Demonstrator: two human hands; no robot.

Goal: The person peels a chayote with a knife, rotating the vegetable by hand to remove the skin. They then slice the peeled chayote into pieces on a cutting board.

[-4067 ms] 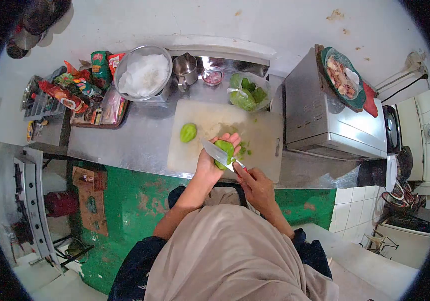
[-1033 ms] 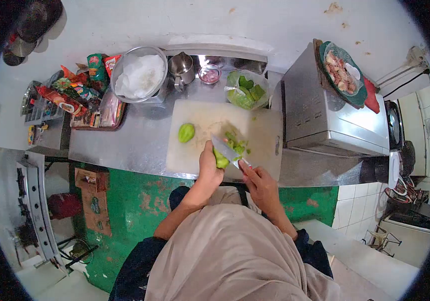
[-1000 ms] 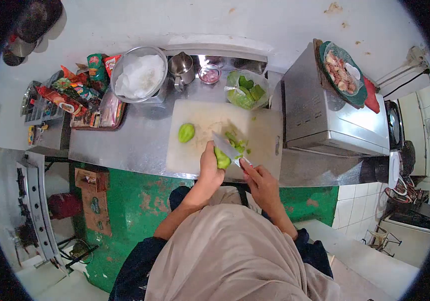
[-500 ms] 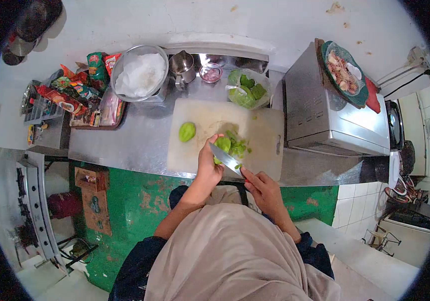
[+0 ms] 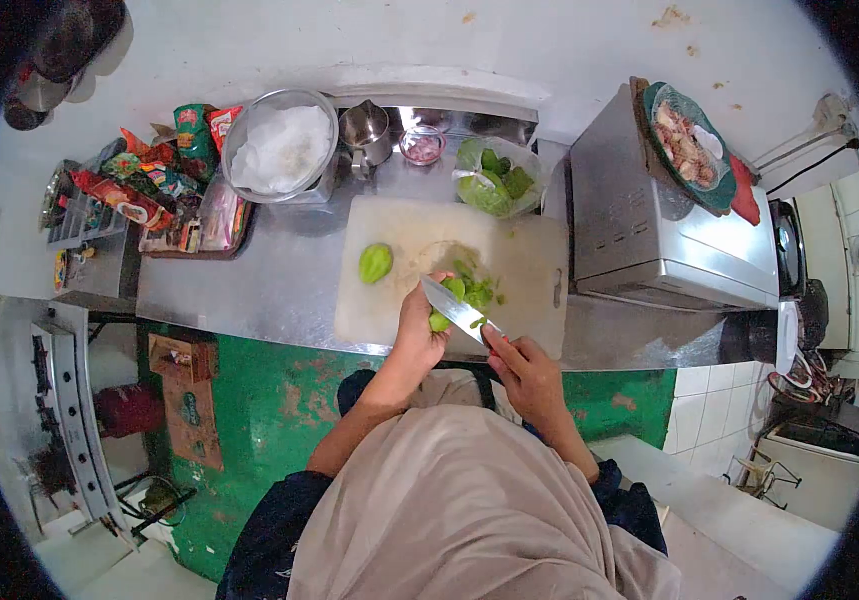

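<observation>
My left hand (image 5: 418,328) is closed around a pale green chayote (image 5: 438,321) above the near part of the white cutting board (image 5: 374,315). In my right hand (image 5: 526,372) is the handle of a kitchen knife (image 5: 455,308). Its wide blade lies across the held chayote and hides part of it, with a small green bit stuck near the handle end. Chopped green pieces (image 5: 479,292) are heaped on the board just beyond the blade. A whole chayote (image 5: 375,263) rests on the board to the left, apart from both hands.
Behind the board stand a metal bowl with white contents (image 5: 279,150), a metal jug (image 5: 364,128), a small glass bowl (image 5: 421,146) and a plastic bag of green pieces (image 5: 495,178). A silver oven (image 5: 669,240) bounds the right; food packets (image 5: 129,200) crowd the left.
The knife blade has shifted slightly over the held chayote, and my right hand has moved a little with it. My left hand keeps its grip.
</observation>
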